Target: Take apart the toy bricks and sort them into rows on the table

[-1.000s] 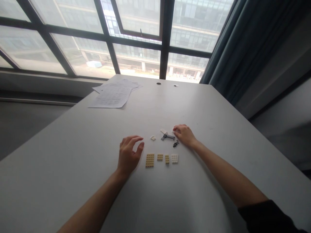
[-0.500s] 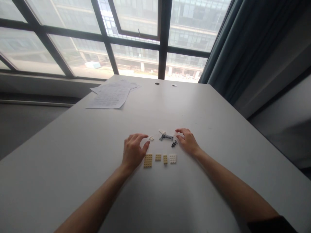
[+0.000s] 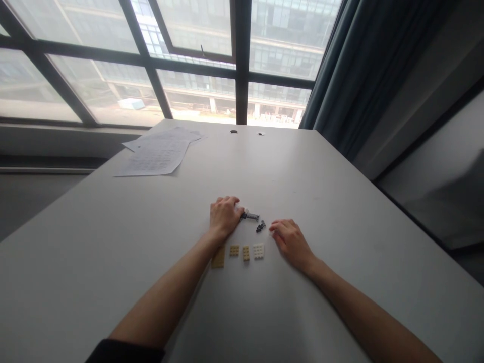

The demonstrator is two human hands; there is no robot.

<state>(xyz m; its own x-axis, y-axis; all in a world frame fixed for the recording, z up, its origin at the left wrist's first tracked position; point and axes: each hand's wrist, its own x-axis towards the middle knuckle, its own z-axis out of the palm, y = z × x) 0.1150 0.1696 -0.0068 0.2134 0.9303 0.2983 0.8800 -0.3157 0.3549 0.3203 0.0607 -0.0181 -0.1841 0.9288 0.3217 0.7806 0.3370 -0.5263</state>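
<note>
My left hand (image 3: pixel 226 217) reaches over the left end of a grey brick piece (image 3: pixel 251 217), thumb and forefinger closed around a small white brick piece (image 3: pixel 238 205); the fingers hide most of it. My right hand (image 3: pixel 290 241) rests to the right with curled fingers. A pale bit shows at its fingertips, too small to name. Between the hands sits a small dark grey brick piece (image 3: pixel 260 227). Nearer me is a row of plates: a large tan plate (image 3: pixel 218 258) partly under my left wrist, two smaller tan ones (image 3: pixel 234 250) (image 3: pixel 246 253), and a white plate (image 3: pixel 258 251).
Printed paper sheets (image 3: pixel 155 156) lie at the far left of the white table (image 3: pixel 295 171). Two round cable holes (image 3: pixel 234 131) are near its far edge. Beyond stand a window (image 3: pixel 196 91) and, on the right, a dark curtain (image 3: pixel 340 80).
My left hand has moved right and forward, onto the white and grey pieces. My right hand has drawn back slightly toward me, away from the grey piece. The view has shifted a little.
</note>
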